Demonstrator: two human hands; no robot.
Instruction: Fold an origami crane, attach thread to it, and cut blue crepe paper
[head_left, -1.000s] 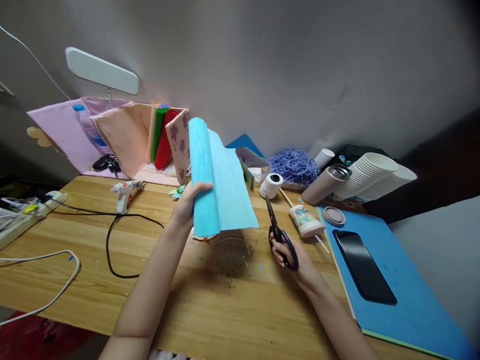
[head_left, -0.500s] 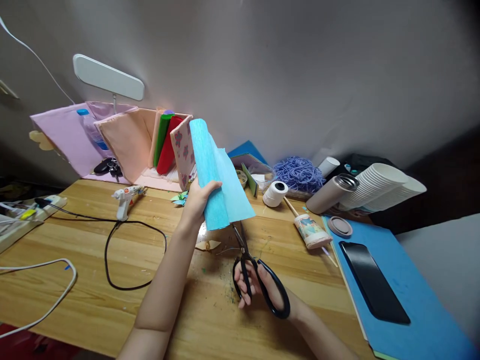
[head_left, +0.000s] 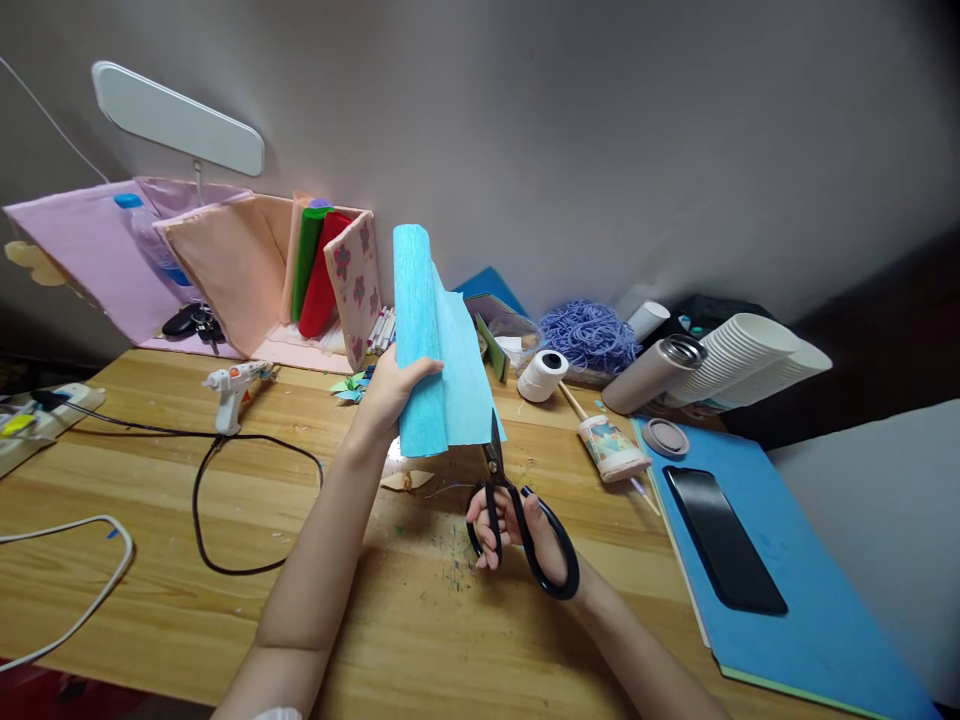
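Note:
My left hand [head_left: 401, 388] grips a roll of light blue crepe paper [head_left: 416, 320] and holds it upright above the table, thumb across its front. A loose flap of the paper hangs out to the right of the roll. My right hand [head_left: 517, 525] has its fingers through the black handles of a pair of scissors [head_left: 492, 458]. The scissors point upward, and their blades overlap the lower right corner of the loose flap. One blade shows in front of the paper; the other is partly hidden.
On the wooden table [head_left: 420, 640] lie a glue gun [head_left: 229, 393] with a black cord, a white thread spool [head_left: 543, 376] and a decorated paper cup [head_left: 611, 448]. A phone [head_left: 724, 540] rests on blue sheets at right. Purple yarn [head_left: 589, 336], a tumbler [head_left: 652, 373] and stacked cups [head_left: 739, 362] stand behind.
The scissors have moved up from below the roll to the flap's lower right corner. The paper roll has become more upright. My view has shifted slightly.

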